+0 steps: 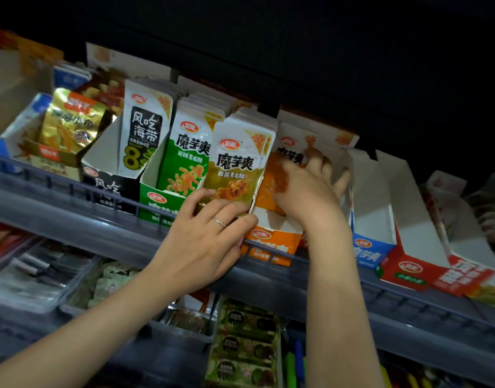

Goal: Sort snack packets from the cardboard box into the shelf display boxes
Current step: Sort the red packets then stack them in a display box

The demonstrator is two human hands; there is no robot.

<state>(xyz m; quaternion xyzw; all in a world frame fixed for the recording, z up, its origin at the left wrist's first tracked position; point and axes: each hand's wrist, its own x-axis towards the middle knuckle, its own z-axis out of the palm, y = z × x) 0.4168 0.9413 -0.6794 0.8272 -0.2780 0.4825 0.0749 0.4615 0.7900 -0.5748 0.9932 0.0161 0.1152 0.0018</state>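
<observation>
The right hand (308,189) covers the lower half of the orange packet (292,147). Its fingers (316,161) are blurred, so its grip cannot be read. The left hand (207,236) hides the bottom edge of the brown packet (238,166) and the front of its display box. The pale packets (447,197) near the right edge are blurred and partly cut off. The goods (45,273) on the lower shelf are dim and unclear.

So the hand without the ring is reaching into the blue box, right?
Not quite. That hand, the right hand, is reaching into the orange box, not the blue one. The blue box stands just to the right of it, with no hand in it. The head view shows this.
</observation>
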